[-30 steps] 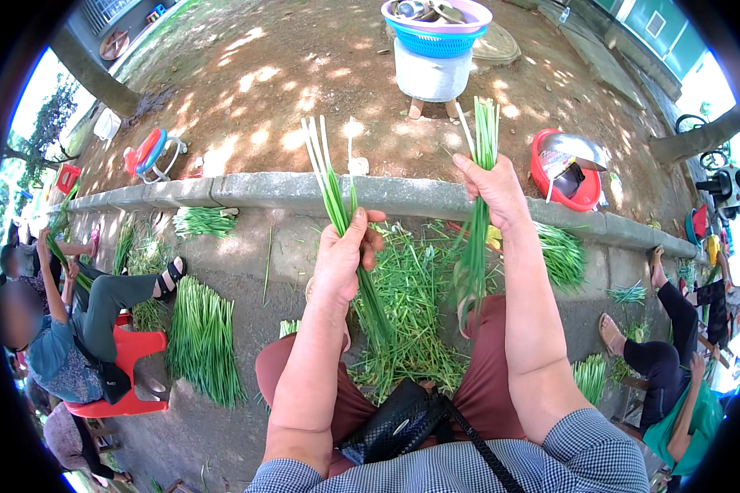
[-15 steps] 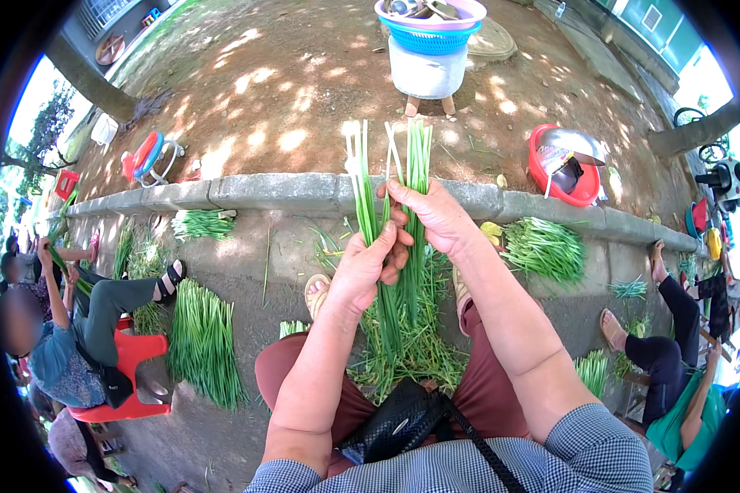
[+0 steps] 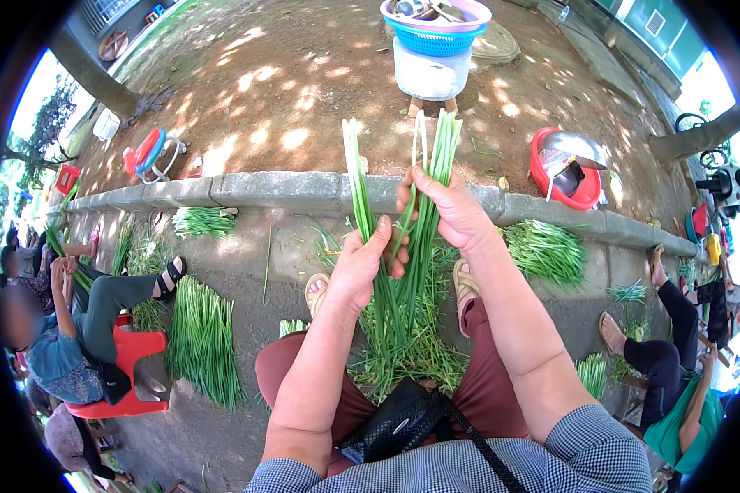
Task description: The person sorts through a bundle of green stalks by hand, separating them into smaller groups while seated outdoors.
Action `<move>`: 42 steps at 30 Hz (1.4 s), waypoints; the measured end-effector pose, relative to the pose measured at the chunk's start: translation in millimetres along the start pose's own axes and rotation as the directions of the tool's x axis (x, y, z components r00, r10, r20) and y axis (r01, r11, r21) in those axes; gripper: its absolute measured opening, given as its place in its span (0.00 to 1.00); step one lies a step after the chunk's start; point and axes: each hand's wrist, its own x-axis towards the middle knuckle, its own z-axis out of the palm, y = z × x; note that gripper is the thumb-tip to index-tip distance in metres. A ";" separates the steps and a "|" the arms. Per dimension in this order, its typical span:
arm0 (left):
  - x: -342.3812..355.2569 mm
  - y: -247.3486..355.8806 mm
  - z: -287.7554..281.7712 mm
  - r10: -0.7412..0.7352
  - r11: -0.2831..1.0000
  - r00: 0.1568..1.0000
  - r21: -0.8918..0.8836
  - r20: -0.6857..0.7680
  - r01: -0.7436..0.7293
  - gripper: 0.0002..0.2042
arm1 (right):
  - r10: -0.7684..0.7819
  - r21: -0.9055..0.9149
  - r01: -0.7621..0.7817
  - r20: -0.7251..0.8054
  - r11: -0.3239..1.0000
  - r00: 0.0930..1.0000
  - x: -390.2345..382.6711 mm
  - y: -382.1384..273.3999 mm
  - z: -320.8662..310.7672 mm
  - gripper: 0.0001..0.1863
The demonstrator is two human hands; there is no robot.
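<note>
My left hand (image 3: 365, 264) is closed round a thin bunch of garlic chives (image 3: 356, 177), pale stem ends up and green leaves hanging down. Slightly higher and to the right, my right hand (image 3: 446, 209) grips a thicker bunch of garlic chives (image 3: 445, 146). One or two stalks stand a little apart at its left side. The fingers of both hands come close together between the bunches, and the leaves overlap lower down. Beneath them, a heap of loose green leaves and trimmings (image 3: 411, 357) lies on the ground between my feet.
Stacked chives lie left (image 3: 201, 341), right (image 3: 545, 251) and by the stone kerb (image 3: 292, 191). Beyond it stand a red basin (image 3: 580, 194) and a white bucket (image 3: 432, 74) bearing basins. A person on a red chair (image 3: 144, 353) sits left; another person (image 3: 686, 419) sits right.
My right hand has shifted a little right with its bunch, and the gap between the two bunches' upper ends is wider. My left hand stays nearly in place.
</note>
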 end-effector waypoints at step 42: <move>-3.3 -0.2 11.1 0.095 0.969 0.995 -0.227 -0.019 -0.097 0.15 | -0.043 0.084 0.051 -0.097 0.995 0.994 2.7 5.6 6.2 0.09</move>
